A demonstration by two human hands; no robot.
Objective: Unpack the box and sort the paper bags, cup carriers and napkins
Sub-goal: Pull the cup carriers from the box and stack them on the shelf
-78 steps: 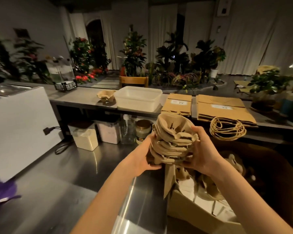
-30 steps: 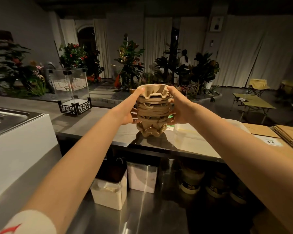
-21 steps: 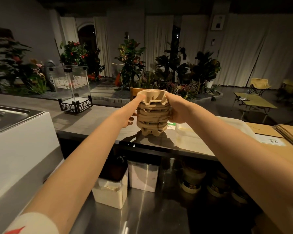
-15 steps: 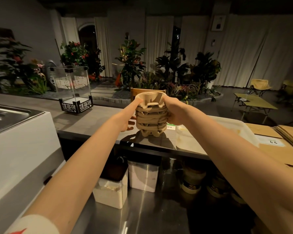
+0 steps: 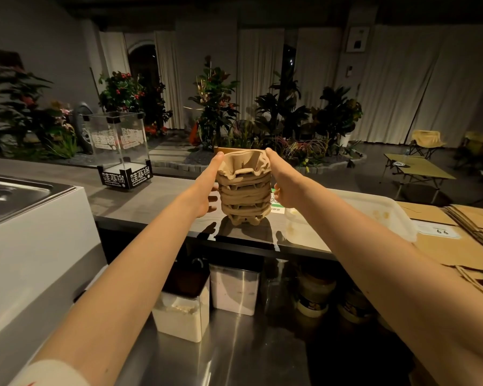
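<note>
Pulp cup carriers [image 5: 244, 188] pinched btwn left hand [image 5: 207, 190], right hand [image 5: 283, 188]; fingers mostly hidden.

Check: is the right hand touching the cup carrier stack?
Touching. The head view shows the right hand pressed flat against the side of the cup carrier stack, with no gap visible.
</note>
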